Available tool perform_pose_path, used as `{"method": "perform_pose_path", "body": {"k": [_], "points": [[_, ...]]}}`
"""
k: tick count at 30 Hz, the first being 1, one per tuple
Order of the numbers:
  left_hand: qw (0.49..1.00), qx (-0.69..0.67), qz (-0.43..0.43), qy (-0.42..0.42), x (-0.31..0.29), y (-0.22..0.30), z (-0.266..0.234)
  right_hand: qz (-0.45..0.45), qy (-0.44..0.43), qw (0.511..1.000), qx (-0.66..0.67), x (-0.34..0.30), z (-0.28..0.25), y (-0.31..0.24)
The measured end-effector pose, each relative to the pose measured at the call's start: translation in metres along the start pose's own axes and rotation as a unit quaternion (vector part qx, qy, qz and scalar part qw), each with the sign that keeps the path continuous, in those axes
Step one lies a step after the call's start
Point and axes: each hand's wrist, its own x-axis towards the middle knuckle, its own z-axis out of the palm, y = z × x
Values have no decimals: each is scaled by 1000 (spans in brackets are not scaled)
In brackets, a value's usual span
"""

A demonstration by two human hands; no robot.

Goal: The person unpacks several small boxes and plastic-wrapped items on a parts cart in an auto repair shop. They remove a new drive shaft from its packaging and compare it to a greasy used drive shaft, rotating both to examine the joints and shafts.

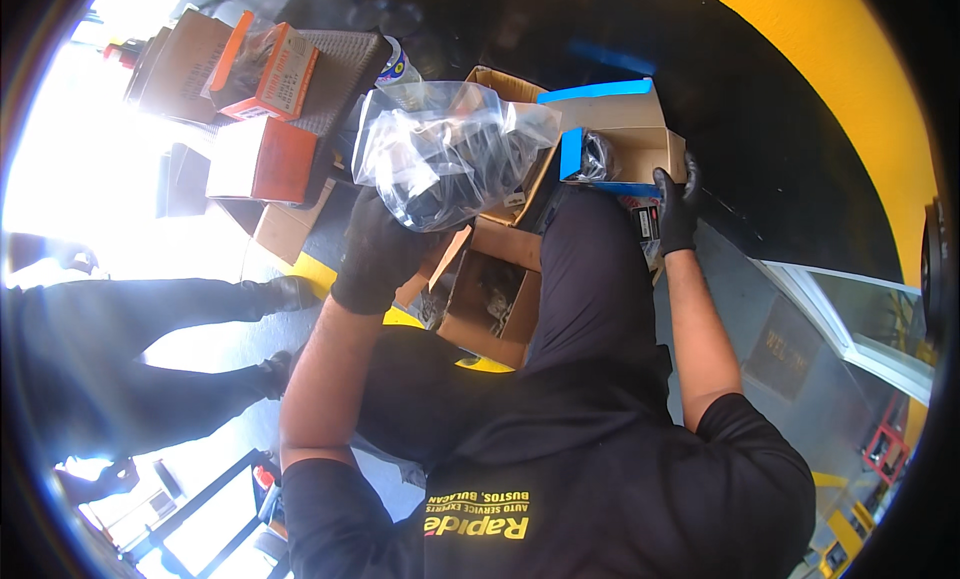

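My left hand (383,247), in a black glove, is closed on the underside of a transparent plastic bag (455,149). Inside the bag are dark parts, with a black ring-like shape at the bottom; glare hides their exact kind. My right hand (679,205), also gloved, grips the near right corner of an open blue-and-brown cardboard box (632,157). That box tilts toward me with its flap raised, and a dark part wrapped in plastic (597,157) lies at its left end. The bag is held to the left of the box, apart from it.
An open brown carton (490,324) with wrapped parts stands between my legs. Behind the bag is another carton (535,184). Orange-and-white boxes (262,159) sit on a grey textured surface at left. A person's dark-trousered legs (150,319) are at far left. A glass door (860,319) is at right.
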Motion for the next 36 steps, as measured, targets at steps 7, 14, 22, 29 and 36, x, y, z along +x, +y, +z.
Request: {"method": "perform_pose_path", "body": {"k": [7,14,22,29,36], "points": [[998,-44,-39,2,-2,2,-1,39,-60,983,-172,8,-11,30],[993,-97,-62,-13,-1,1,2,-117,-14,985,-129,-20,0,-85],[736,-574,-354,-58,9,31,22,-28,-342,901,265,-92,96,-234],[795,-418,-438,-32,8,27,15,116,-297,882,347,-99,107,-219],[817,-398,-417,7,11,29,10,180,-272,875,359,-106,99,-222]]}}
